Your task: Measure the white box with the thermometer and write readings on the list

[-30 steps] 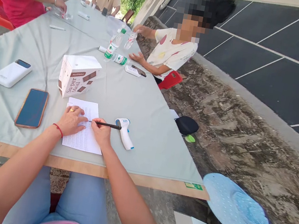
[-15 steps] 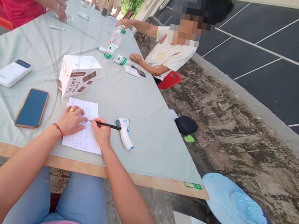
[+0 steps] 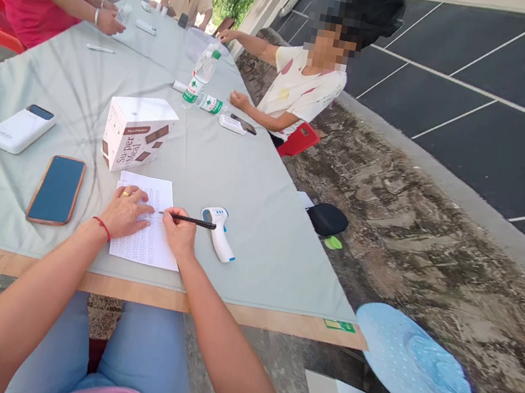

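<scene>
My right hand (image 3: pixel 178 233) grips a black pen (image 3: pixel 192 221), its tip resting on a printed sheet of paper (image 3: pixel 149 241) near the table's front edge. My left hand (image 3: pixel 126 211) lies flat on the same sheet with fingers spread, holding it down. A red string circles that wrist and a ring shows on one finger. A white and blue infrared thermometer (image 3: pixel 219 232) lies just right of the pen.
A white snack box (image 3: pixel 136 131), a phone (image 3: pixel 56 189) and a white power bank (image 3: pixel 20 127) sit on the grey tablecloth (image 3: pixel 252 195). Water bottles (image 3: pixel 200 80) stand farther back. Three other people sit around the table. A blue hat (image 3: pixel 410 363) lies at lower right.
My hands stay almost still on the paper. The person at the right has stretched an arm out across the far table, and the person in red has lifted a small item.
</scene>
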`<state>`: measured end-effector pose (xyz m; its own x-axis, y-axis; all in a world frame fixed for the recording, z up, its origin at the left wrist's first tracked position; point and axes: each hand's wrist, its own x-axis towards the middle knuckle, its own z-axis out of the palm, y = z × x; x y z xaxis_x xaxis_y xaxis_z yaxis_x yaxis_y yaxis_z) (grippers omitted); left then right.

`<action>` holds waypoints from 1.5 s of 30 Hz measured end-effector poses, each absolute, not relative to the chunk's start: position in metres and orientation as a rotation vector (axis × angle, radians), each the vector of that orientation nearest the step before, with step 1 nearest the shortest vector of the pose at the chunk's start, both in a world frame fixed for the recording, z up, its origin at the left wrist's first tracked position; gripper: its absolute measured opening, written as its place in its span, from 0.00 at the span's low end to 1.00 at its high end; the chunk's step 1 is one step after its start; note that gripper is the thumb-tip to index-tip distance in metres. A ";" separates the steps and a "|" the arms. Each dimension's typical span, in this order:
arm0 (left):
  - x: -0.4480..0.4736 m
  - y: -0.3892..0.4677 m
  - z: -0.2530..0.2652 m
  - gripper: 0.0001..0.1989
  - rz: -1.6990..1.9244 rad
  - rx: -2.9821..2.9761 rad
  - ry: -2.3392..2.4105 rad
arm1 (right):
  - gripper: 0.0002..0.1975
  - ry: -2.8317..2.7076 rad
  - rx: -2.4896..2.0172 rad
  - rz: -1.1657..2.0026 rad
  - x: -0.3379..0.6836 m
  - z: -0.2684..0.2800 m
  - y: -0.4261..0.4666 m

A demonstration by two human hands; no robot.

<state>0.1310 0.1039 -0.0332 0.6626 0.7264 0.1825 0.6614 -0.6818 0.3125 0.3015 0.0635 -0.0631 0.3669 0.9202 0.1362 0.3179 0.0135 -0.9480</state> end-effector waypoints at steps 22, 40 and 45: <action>0.131 0.104 -0.034 0.12 0.468 2.630 1.112 | 0.09 -1.158 -1.552 0.657 0.304 -0.066 0.063; 0.129 0.106 -0.032 0.10 0.590 2.513 1.170 | 0.14 -1.365 -1.521 0.421 0.324 -0.070 0.063; 0.120 0.128 -0.028 0.19 1.289 1.973 1.592 | 0.21 -1.665 -1.582 0.222 0.345 -0.078 0.070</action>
